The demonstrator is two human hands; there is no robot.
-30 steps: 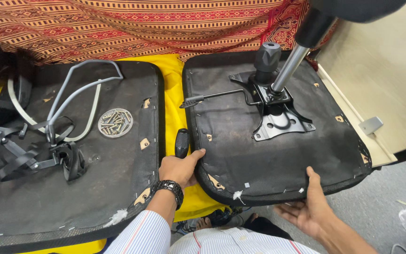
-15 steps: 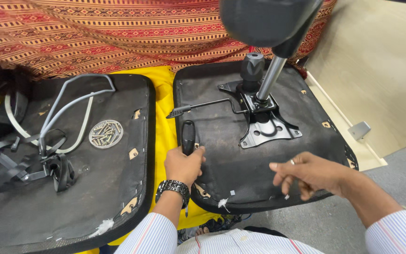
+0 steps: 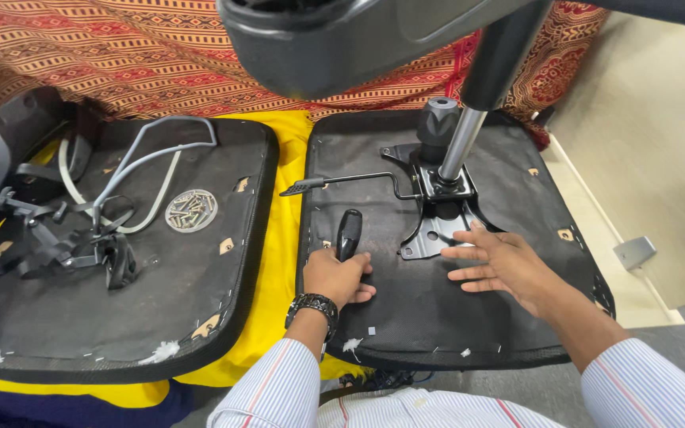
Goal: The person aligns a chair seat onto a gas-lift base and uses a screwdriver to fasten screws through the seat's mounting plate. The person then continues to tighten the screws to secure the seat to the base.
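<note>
1. Gripping a black tool handle (image 3: 349, 234), the left hand (image 3: 336, 276) has its fingers curled around the lower end, so the handle stands upright against the upturned seat base (image 3: 406, 317), at about 9 o'clock from the metal plate. The grip looks suited to pressing down or turning, though the tip is hidden.
2. The right hand (image 3: 499, 263) lies flat with its fingers spread wide, holding nothing; its fingertips touch the lower edge of the metal mounting plate (image 3: 438, 230), at about 5 o'clock from the plate's middle, seemingly to steady it.
3. A shiny gas cylinder (image 3: 460, 143) rises from the plate at 12 o'clock, with a black knob (image 3: 438, 119) just beside it.
4. A thin lever (image 3: 342, 182) runs out from the plate toward 9 o'clock, above the tool.
5. At 9 o'clock, well apart, a second seat base (image 3: 120, 333) serves as a tray: a round dish of screws (image 3: 191, 210), a grey bent bar (image 3: 148, 158) and black brackets (image 3: 57, 238) rest on it.
6. Yellow cloth (image 3: 283, 238) shows between the two bases.
</note>
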